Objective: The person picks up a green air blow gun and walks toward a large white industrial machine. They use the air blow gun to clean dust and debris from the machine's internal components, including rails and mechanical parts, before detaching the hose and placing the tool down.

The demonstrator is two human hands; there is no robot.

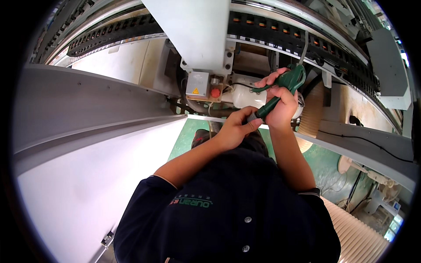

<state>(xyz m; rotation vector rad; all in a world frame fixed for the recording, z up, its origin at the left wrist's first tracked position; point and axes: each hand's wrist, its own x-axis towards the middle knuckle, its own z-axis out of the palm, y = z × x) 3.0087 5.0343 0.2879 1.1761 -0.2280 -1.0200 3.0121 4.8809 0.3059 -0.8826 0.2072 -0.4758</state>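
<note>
Possibly, the grey cord [305, 48] above the right hand [281, 113] could snag, tugging the green tool [269, 106] askew between that hand, gripping its body, and the left hand [237, 127], pinching its lower end.

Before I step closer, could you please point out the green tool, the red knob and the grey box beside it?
Green tool [269, 106], head view: on its shaft.
Red knob [215, 93], head view: on its face.
Grey box [198, 82], head view: on its front.
</note>
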